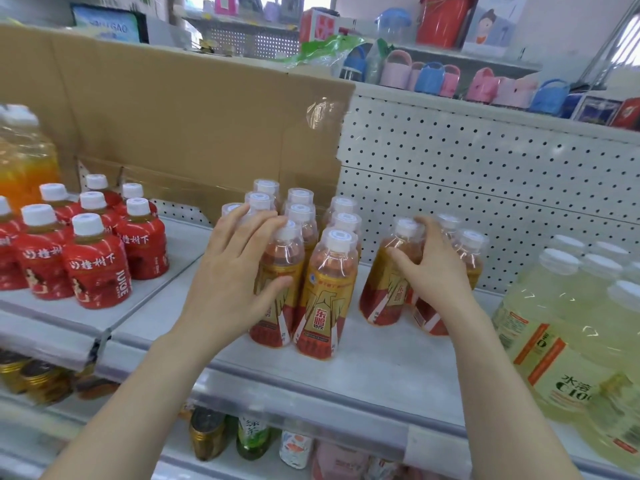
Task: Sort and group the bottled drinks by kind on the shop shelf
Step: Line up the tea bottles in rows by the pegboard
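Sorting is judged well advanced on this shelf (381,368). Red-labelled juice bottles (97,271) are grouped at the left and pale yellow bottles (561,341) at the right, each kind kept apart. Gold-and-red bottles (329,292) are stood in the middle, before a cardboard sheet (173,116). They are split: a main block in rows, and a small group (467,258) just beside it to the right, with bare shelf between. Closing that gap is judged to be what is left here. The lower shelves are only partly seen and are not assessed.

The left hand (235,271) is wrapped round the front-left bottle (277,327) of the main block, with fingers over the neck and neighbouring caps and the thumb pressed on the label. The right hand (433,268) is curled over the nearest bottle (377,299) of the small group, so cap and shoulder are grasped.

All gold-and-red bottles are seen upright. White caps are covered by clear film, amber liquid shows at the shoulders, and gold labels run to red bases. They are slim and close-packed, so toppling is judged likely if they are pushed high.
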`<state>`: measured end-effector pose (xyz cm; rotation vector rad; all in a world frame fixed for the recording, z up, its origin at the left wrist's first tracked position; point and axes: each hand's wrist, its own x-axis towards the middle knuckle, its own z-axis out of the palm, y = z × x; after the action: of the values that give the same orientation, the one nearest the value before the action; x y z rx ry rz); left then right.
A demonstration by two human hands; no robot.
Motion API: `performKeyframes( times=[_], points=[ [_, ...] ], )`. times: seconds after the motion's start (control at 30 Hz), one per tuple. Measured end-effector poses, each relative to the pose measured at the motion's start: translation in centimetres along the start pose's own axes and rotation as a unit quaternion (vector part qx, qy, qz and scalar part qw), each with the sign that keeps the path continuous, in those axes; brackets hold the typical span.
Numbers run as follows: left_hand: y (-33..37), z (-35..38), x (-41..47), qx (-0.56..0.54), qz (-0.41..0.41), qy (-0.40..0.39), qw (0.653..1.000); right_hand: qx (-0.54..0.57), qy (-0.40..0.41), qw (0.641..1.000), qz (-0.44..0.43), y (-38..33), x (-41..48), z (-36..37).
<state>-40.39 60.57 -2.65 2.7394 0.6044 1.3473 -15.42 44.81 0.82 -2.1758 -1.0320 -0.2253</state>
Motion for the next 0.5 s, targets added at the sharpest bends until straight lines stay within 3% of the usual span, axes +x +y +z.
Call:
performKeyframes(
  times=[0.3,0.5],
  points=[
    [1.0,-0.2,0.5,-0.003,-0.024,0.024,0.999,-0.009,0.052,0.999,0.007,-1.3,2.4,2.7],
    [0.5,-0.4,1.0,0.0,0.001,0.037,0.999,0.036,-0.021,0.999,0.001,-1.3,7.7,4.6]
  ],
)
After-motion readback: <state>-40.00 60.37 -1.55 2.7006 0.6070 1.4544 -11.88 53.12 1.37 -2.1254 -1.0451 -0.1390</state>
